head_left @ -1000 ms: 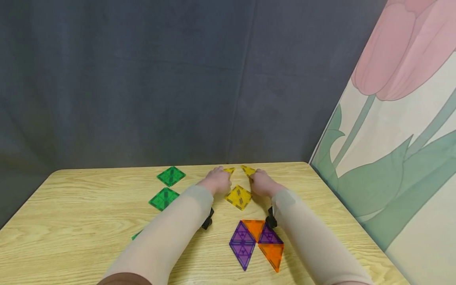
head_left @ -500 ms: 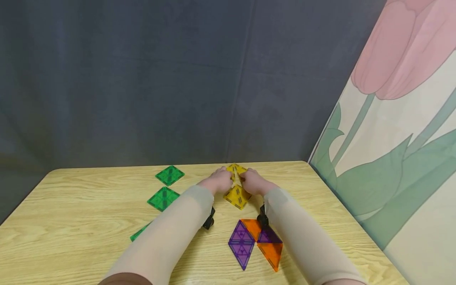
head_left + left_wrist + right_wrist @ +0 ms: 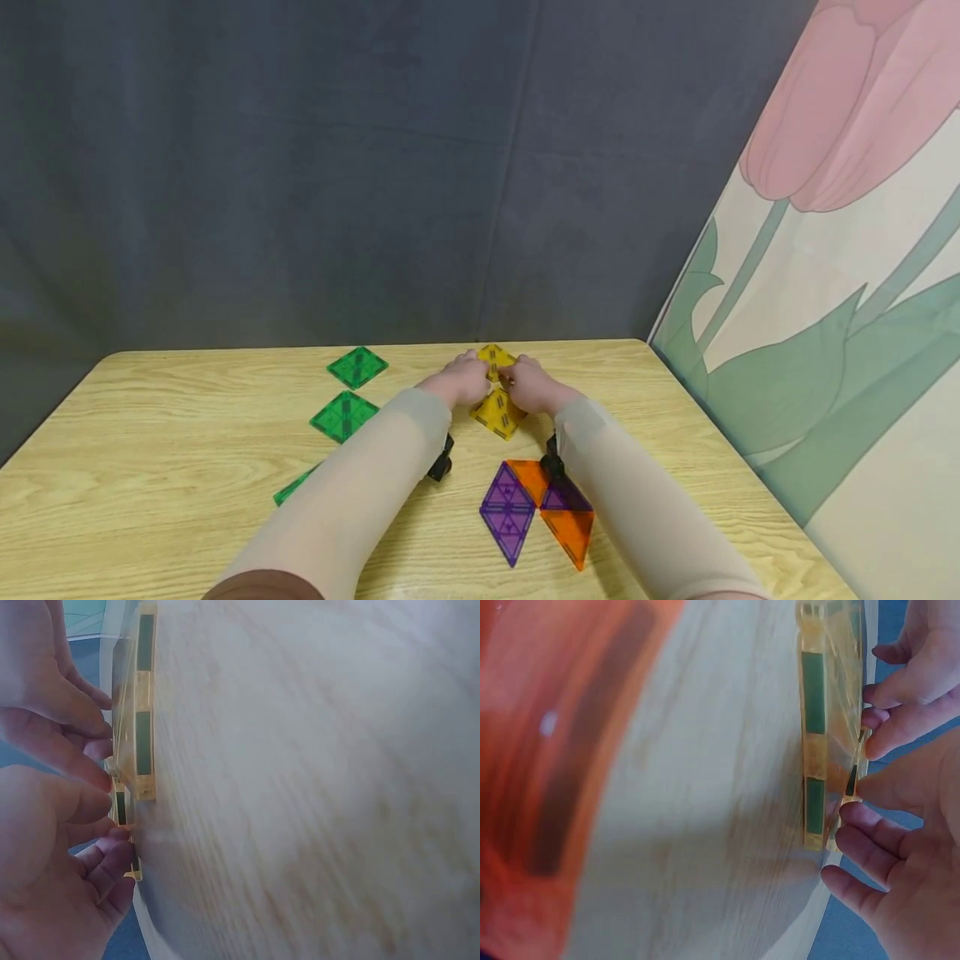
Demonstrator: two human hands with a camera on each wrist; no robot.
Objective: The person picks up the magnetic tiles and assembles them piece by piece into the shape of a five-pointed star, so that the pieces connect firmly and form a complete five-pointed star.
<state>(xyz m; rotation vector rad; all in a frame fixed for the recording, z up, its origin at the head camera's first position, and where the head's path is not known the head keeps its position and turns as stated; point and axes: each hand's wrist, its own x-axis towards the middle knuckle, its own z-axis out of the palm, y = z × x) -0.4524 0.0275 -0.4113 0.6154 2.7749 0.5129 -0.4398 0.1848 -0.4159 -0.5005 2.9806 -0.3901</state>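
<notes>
Two yellow triangular magnetic tiles (image 3: 493, 357) lie edge to edge in a diamond shape at the far side of the table. My left hand (image 3: 464, 380) pinches the left tile, and the right one is pinched by my right hand (image 3: 532, 385). Just in front, a yellow diamond of tiles (image 3: 497, 417) lies flat, its right part partly behind my right hand. In the left wrist view, fingertips of the left hand (image 3: 60, 855) curl at the tile's edge (image 3: 120, 804). The right wrist view has the right hand (image 3: 907, 840) with thumb and fingers on a tile edge (image 3: 851, 780).
Green diamond tiles (image 3: 357, 367) stand in a column to the left, the nearest one (image 3: 292, 486) partly covered by the left sleeve. Purple tiles (image 3: 508, 508) and orange tiles (image 3: 570, 533) form a partial ring nearer me. A dark curtain (image 3: 300, 183) hangs behind the table (image 3: 172, 450).
Both hands have come closer together, the right one moving left. The two yellow triangles, apart before, now meet in a diamond behind the near yellow one.
</notes>
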